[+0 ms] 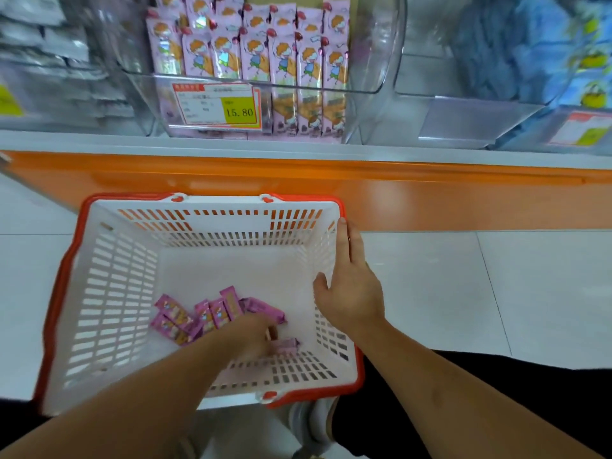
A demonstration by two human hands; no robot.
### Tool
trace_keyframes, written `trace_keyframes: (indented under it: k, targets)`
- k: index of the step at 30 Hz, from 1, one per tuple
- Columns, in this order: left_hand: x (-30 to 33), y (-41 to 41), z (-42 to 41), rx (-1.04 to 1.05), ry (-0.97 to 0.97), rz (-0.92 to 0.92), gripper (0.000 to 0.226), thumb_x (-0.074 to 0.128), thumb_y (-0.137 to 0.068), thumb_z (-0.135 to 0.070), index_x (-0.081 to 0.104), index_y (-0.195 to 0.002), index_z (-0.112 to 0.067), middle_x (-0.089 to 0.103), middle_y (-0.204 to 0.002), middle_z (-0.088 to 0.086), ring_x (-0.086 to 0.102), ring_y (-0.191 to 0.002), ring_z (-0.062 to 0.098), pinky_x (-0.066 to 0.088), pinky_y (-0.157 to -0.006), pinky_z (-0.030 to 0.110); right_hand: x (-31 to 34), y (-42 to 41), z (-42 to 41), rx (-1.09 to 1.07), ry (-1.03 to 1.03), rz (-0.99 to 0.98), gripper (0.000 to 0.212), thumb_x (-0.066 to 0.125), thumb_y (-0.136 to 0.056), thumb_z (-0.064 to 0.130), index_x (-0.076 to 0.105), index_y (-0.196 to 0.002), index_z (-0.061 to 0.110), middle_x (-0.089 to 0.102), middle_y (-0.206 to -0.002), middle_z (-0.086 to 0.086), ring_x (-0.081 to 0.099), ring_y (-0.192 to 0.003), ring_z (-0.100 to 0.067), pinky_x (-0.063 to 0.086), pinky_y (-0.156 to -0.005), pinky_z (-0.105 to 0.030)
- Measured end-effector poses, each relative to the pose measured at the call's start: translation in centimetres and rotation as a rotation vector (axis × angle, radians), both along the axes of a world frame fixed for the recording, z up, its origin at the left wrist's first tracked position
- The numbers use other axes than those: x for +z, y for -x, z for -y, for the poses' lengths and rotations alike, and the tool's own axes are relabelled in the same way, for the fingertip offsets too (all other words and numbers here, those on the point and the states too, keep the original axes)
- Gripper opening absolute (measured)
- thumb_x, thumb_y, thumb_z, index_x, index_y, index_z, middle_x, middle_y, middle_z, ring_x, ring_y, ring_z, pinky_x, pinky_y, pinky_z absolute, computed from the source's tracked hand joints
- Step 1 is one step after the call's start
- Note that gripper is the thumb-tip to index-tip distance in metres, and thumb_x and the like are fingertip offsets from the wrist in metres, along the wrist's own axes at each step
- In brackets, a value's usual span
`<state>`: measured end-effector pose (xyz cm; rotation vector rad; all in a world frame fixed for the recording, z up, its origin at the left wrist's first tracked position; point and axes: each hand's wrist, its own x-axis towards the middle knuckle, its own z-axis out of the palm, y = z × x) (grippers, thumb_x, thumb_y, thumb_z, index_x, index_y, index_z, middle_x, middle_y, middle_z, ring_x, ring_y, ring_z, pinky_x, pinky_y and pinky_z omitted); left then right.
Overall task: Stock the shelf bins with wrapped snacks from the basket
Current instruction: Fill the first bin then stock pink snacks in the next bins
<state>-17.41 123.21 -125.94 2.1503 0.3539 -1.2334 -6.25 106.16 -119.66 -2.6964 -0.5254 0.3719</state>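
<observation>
A clear shelf bin held upright pink snack packs behind a yellow price tag, above an orange shelf base. On the floor stood the white basket, its near wall partly screening the left hand, which reached among the wrapped snacks at the bottom; blur hid how its fingers lay. The right hand gripped the basket's right rim, thumb inside, fingers laid along the rim.

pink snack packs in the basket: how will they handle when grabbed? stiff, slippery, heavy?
The snack packs look small and flat, so probably light. Their wrappers look glossy, so likely slippery; a loose grip may drop some. They lie jumbled and loose on the basket floor, so they will likely slide and scatter when pushed. The left hand is already down among them.
</observation>
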Motion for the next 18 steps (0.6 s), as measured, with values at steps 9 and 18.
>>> trace_keyframes:
  k: [9,18]
  targets:
    - [15.1,-5.2,-5.9,0.203,0.100,0.259,0.016,0.067,-0.098,-0.039,0.073,-0.101,-0.025,0.068,-0.110,-0.005,0.066,-0.075,0.008,0.052,-0.064,0.027,2.7,-0.2,-0.4,0.035,0.006,-0.108,0.111,0.066,-0.090,0.045,-0.015,-0.165,0.031,-0.010,-0.173,0.013,0.038,-0.144,-0.028,0.049,-0.104,-0.043]
    - [29.9,-6.5,-9.4,0.305,0.083,0.549,0.025,0.069,-0.094,-0.042,0.081,-0.093,-0.020,0.055,-0.071,0.003,0.057,-0.056,0.015,0.048,-0.060,0.027,20.1,-3.7,-4.8,0.158,0.092,-0.263,0.041,0.050,-0.095,0.006,0.070,-0.130,0.016,0.065,-0.135,-0.006,0.062,-0.123,-0.027,0.053,-0.103,-0.038]
